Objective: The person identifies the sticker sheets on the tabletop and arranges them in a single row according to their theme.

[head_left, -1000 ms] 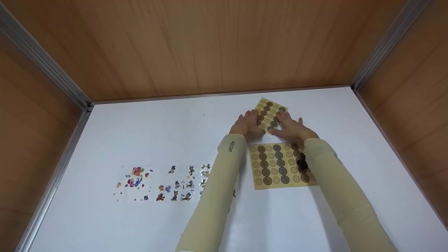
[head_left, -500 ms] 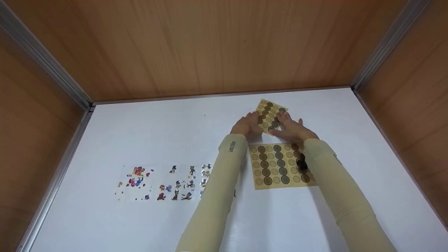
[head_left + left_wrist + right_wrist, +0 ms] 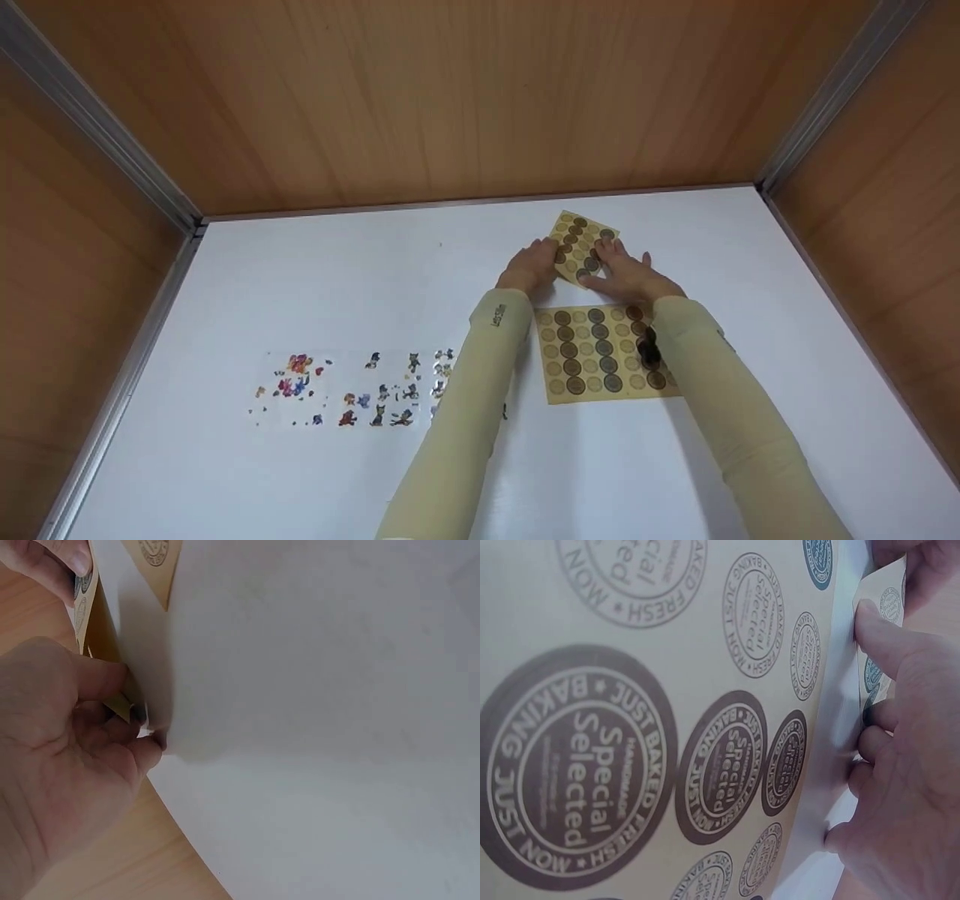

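**Two hands work at a kraft sticker sheet near the back of the table**

Far left on the white table (image 3: 225,480) lies a clear sheet of small cartoon stickers (image 3: 349,390), untouched and well apart from the hands. Moving right, the left hand (image 3: 531,268) has its grip clenched on the near left edge of a small tan sheet of round label stickers (image 3: 583,241); the left wrist view shows thumb and fingers pinching that edge, which is raised off the table. The sheet sits tilted, close to the wooden back wall (image 3: 465,97). The right hand (image 3: 626,276) rests on the sheet's right side, and in the right wrist view its fingers curl against the paper's edge, grasping it. Just in front of both hands, flat on the table and partly under the right sleeve, lies a larger sheet of the same round labels (image 3: 600,352), printed "Special Selected".

Compared with a second ago, little has shifted: the small sheet has nudged slightly and both hands keep their hold. I judge the person is still working an edge or a label loose, not yet lifting anything away.
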Available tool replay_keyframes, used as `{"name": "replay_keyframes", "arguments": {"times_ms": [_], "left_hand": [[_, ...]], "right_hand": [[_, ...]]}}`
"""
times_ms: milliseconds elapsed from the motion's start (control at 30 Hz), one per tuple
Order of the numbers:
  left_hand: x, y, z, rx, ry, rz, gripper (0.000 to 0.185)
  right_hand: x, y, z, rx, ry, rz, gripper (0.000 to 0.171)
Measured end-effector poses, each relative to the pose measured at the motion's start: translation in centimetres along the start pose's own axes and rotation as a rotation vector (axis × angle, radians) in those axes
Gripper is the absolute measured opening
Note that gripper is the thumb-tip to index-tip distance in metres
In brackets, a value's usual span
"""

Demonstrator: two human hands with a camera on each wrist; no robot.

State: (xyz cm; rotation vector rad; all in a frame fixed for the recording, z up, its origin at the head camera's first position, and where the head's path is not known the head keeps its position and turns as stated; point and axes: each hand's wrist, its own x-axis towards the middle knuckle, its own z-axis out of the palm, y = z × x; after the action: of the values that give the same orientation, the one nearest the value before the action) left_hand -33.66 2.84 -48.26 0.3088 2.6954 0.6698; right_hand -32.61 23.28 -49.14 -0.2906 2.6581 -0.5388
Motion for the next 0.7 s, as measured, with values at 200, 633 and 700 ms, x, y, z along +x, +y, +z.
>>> {"name": "replay_keyframes", "arguments": {"times_ms": [200, 633, 700], "left_hand": [[-0.3, -0.6, -0.2, 0.020, 0.032, 0.027, 0.044], [-0.4, -1.5, -0.9, -0.097, 0.013, 0.035, 0.047], [0.0, -1.6, -1.2, -0.136, 0.027, 0.043, 0.048]], "right_hand": [[0.4, -0.2, -0.1, 0.003, 0.002, 0.000, 0.093], [0.6, -0.4, 0.5, 0.027, 0.014, -0.046, 0.093], [0.6, -0.5, 0.5, 0.024, 0.015, -0.067, 0.092]]}}
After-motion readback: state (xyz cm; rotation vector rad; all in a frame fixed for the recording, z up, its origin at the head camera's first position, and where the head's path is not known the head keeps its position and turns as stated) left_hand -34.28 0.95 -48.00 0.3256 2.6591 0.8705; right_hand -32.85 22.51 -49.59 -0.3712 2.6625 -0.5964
